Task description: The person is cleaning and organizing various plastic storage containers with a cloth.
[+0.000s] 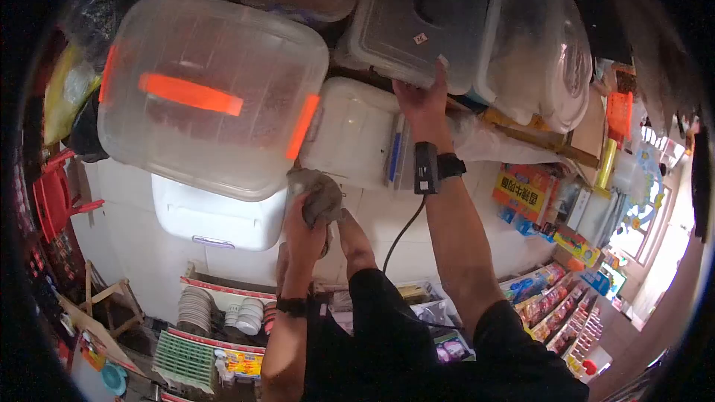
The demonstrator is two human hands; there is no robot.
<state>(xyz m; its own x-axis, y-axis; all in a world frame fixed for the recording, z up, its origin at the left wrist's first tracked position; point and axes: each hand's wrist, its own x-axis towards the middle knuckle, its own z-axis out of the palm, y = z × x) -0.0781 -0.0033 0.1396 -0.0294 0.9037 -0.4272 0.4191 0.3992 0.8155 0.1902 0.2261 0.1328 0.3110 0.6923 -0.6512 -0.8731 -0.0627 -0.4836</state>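
Note:
My left hand [300, 227] is closed around a crumpled grey cloth [322, 195]. The cloth is beside the lower right corner of a large clear storage box [216, 52] with orange latches. Higher up and to the right, my right hand [424, 100] grips the lower edge of a storage box with a grey lid [398, 18]. One finger rests against the lid near a small price sticker, while the other fingers are partly hidden under the edge. Between the hands is a whitish box [350, 134], and a white box [223, 212] sits below the orange-latched one.
Another clear box [536, 52] stands at the right on the shelf edge [536, 138]. A black cable [402, 234] hangs from my right wrist. Below are stacked bowls [249, 316], a green rack [182, 361] and packaged goods [555, 305]. A red chair [56, 193] is at left.

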